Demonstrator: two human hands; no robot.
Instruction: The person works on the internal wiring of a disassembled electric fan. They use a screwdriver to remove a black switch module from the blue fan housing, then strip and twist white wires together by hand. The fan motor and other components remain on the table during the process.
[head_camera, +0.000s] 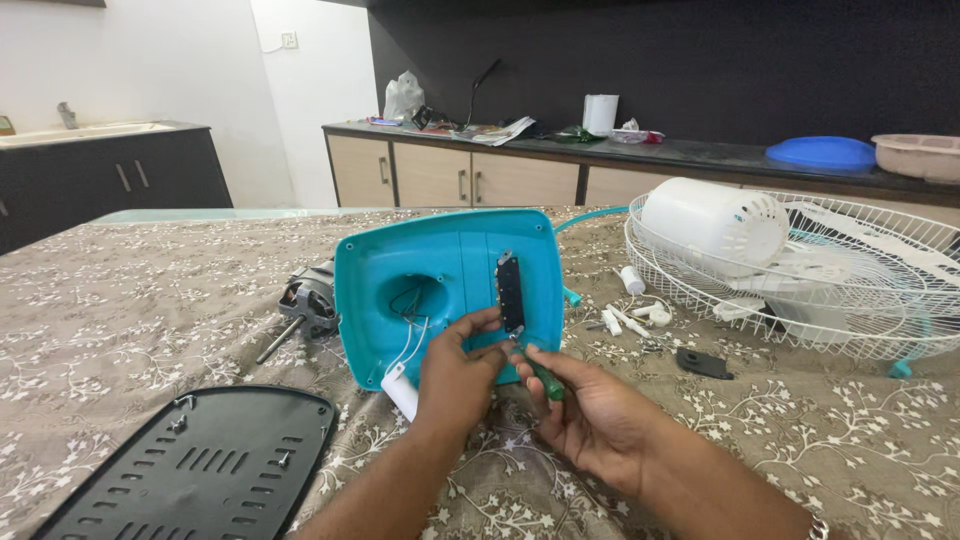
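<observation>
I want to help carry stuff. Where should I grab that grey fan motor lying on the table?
Take the fan motor by its chunky round body, from above. Its thin shaft pokes out toward the black base plate, so it's likely too slim to hold well.

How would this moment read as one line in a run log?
left hand: steadies teal fan base | right hand: holds green screwdriver at black switch panel | nearby: motor, black cover plate, white grilles
</observation>
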